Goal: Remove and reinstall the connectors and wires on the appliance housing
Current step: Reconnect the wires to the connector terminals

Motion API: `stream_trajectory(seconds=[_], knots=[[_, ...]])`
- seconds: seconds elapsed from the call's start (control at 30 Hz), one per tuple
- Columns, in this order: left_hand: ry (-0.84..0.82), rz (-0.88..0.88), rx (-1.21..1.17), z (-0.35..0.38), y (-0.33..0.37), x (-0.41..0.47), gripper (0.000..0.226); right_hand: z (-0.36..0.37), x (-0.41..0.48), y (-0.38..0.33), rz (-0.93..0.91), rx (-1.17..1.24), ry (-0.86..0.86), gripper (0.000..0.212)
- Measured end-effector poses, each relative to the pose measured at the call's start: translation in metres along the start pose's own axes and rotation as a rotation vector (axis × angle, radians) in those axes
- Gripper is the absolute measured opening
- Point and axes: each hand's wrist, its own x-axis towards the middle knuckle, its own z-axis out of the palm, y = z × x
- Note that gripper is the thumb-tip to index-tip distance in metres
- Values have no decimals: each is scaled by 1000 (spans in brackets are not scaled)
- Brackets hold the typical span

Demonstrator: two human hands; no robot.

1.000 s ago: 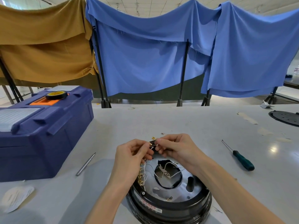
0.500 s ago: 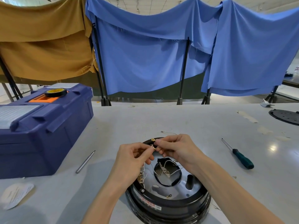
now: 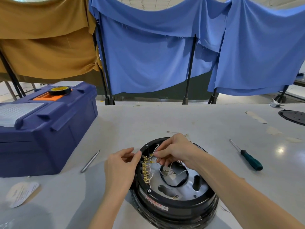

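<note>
Both hands have dropped apart: the left hand (image 3: 121, 167) now pinches the appliance housing (image 3: 173, 187) rim to steady it, while the right hand (image 3: 175, 148) fingertips (image 3: 156, 154) pinch a white wire (image 3: 156, 147) just above the brass connectors (image 3: 146, 169).

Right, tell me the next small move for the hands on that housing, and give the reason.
Probably push the white wire's end onto a brass connector in the row. The right hand pinches a white wire just above that row on the housing rim, and the left hand braces the rim beside it. Whether the terminal is already seated is too small to tell.
</note>
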Motion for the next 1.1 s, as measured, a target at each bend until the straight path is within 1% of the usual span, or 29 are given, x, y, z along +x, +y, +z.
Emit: stream_trajectory(seconds=[0.1,0.27,0.37,0.5,0.53,0.63,0.7,1.0,1.1], knots=[[51,25,14,2,0,-6,8,7,4,0,13,-29,15,4],[107,36,16,4,-2,-9,15,10,7,3,16,-16,31,5],[114,25,-12,5,-3,-11,18,11,7,5,5,-22,45,5],[111,26,-36,6,-2,-11,30,13,9,5,4,-21,49,6],[108,25,-40,6,-2,-11,30,13,9,5,8,-20,46,7],[102,28,-41,6,-3,-10,19,14,9,6,25,-22,35,8],[102,23,-44,7,-4,-10,16,15,8,5,35,-14,35,8],[107,5,-58,7,-4,-10,18,14,5,3,67,39,67,4],[106,6,-54,6,-4,-11,26,16,4,3,66,37,52,3]])
